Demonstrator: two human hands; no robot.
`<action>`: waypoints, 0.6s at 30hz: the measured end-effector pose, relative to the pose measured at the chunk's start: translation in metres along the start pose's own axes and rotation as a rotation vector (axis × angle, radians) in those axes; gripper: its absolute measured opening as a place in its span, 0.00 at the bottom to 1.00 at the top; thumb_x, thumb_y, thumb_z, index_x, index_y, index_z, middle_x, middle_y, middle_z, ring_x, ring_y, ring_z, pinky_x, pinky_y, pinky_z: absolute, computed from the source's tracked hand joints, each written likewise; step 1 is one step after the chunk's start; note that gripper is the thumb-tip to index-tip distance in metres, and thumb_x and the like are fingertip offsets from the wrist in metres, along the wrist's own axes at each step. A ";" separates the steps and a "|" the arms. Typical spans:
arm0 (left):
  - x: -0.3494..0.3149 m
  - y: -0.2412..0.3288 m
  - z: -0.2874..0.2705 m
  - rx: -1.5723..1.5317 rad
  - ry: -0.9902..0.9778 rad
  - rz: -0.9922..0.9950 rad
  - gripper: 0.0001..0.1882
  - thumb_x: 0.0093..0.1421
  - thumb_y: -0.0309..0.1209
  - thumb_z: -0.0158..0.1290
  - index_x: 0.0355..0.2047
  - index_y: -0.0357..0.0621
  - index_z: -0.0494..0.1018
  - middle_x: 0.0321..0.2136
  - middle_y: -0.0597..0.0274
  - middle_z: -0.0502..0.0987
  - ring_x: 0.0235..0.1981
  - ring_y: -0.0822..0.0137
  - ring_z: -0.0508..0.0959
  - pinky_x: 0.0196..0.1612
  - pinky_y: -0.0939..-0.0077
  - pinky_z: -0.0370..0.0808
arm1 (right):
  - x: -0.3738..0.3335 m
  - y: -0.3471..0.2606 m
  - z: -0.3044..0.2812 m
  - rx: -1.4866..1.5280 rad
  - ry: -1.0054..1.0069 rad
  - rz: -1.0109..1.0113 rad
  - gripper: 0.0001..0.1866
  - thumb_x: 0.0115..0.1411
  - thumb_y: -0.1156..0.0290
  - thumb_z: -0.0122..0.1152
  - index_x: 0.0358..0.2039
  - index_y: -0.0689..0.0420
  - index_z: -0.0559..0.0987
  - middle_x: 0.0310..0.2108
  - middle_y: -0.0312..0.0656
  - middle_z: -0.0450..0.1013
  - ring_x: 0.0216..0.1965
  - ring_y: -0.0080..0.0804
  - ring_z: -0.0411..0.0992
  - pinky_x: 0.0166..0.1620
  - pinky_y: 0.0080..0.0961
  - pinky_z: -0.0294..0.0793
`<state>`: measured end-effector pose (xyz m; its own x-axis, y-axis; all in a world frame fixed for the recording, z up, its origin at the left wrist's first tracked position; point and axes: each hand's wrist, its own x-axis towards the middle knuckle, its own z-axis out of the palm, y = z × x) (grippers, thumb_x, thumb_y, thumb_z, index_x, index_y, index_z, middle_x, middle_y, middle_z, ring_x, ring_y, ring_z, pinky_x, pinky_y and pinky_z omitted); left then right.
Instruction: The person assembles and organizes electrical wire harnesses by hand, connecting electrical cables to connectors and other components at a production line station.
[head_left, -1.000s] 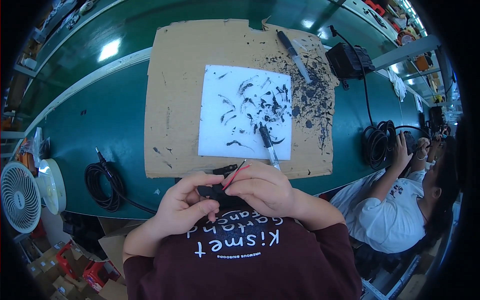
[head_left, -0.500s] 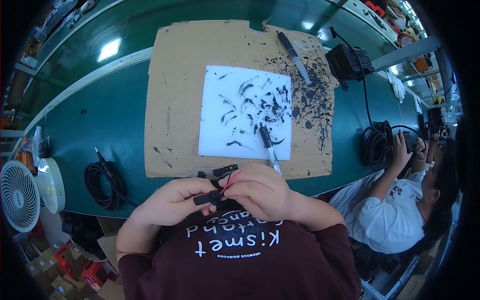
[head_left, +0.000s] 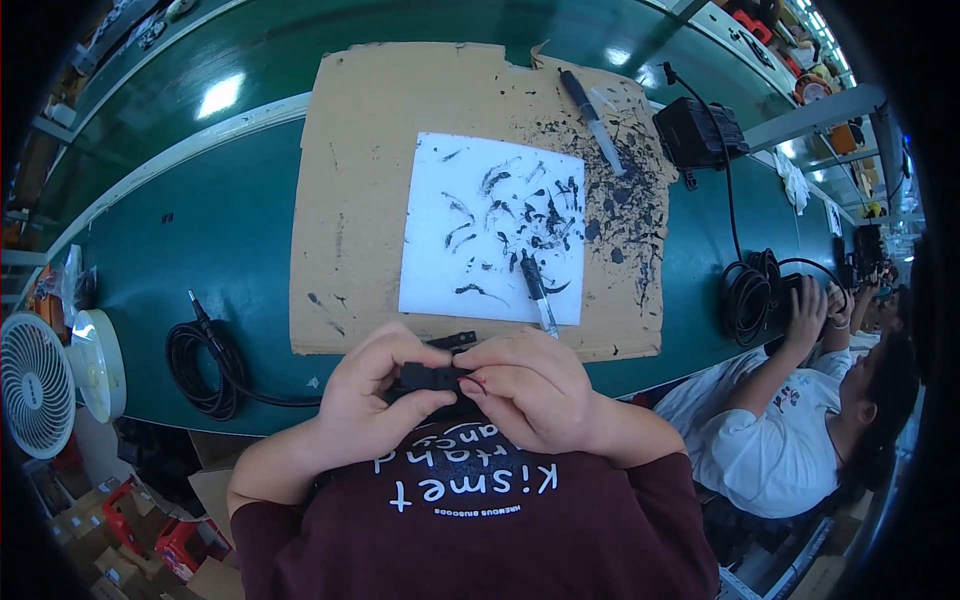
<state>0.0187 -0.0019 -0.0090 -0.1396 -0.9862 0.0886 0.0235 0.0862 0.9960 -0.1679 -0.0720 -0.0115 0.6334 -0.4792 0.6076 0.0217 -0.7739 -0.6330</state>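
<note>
In front of my chest, both hands meet at a small black connector. My left hand pinches its left part between thumb and fingers. Thumb and fingertips of my right hand close on its right end, where a short bit of red wire shows. A second small black piece pokes out just beyond my fingers. From the cable coil at left, a thick black cable runs toward my left hand; where it ends is hidden.
A white foam sheet smeared black lies on cardboard, bearing a syringe-like tube. Another such tube lies beyond. A black box and coiled cable stand right, near another person. A fan is at left.
My left hand has moved up and right, closer to my right hand. The connector has turned level, and less of the red wire shows. The thick cable has lifted into view beside my left wrist.
</note>
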 end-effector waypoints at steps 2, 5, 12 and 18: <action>-0.001 -0.001 0.006 -0.133 0.116 -0.067 0.14 0.50 0.18 0.57 0.38 0.39 0.70 0.29 0.62 0.68 0.31 0.71 0.70 0.35 0.81 0.66 | 0.000 0.002 0.001 -0.004 0.014 0.014 0.11 0.46 0.82 0.64 0.30 0.62 0.72 0.34 0.50 0.74 0.26 0.36 0.73 0.26 0.26 0.70; -0.003 -0.015 0.003 -0.112 0.113 0.057 0.17 0.51 0.18 0.57 0.41 0.40 0.69 0.30 0.62 0.67 0.32 0.71 0.69 0.35 0.81 0.66 | 0.000 0.003 0.000 0.033 0.001 0.038 0.11 0.46 0.81 0.64 0.31 0.62 0.73 0.33 0.49 0.74 0.26 0.37 0.73 0.27 0.26 0.71; -0.007 -0.024 -0.002 0.040 -0.077 0.086 0.19 0.52 0.15 0.55 0.42 0.40 0.64 0.37 0.58 0.65 0.33 0.71 0.69 0.37 0.81 0.69 | 0.001 0.004 -0.003 0.090 -0.026 0.119 0.11 0.46 0.81 0.64 0.32 0.62 0.75 0.33 0.46 0.73 0.29 0.38 0.73 0.31 0.26 0.72; -0.012 -0.016 0.011 -0.413 0.058 -0.123 0.23 0.53 0.14 0.53 0.47 0.38 0.60 0.40 0.60 0.66 0.37 0.72 0.71 0.40 0.81 0.70 | -0.011 0.018 0.005 0.049 -0.016 -0.078 0.13 0.44 0.82 0.63 0.33 0.63 0.76 0.34 0.47 0.73 0.31 0.39 0.74 0.31 0.28 0.73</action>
<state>0.0089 0.0098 -0.0255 -0.1107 -0.9929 -0.0426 0.4061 -0.0844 0.9099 -0.1704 -0.0781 -0.0318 0.6408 -0.4113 0.6482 0.1087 -0.7873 -0.6070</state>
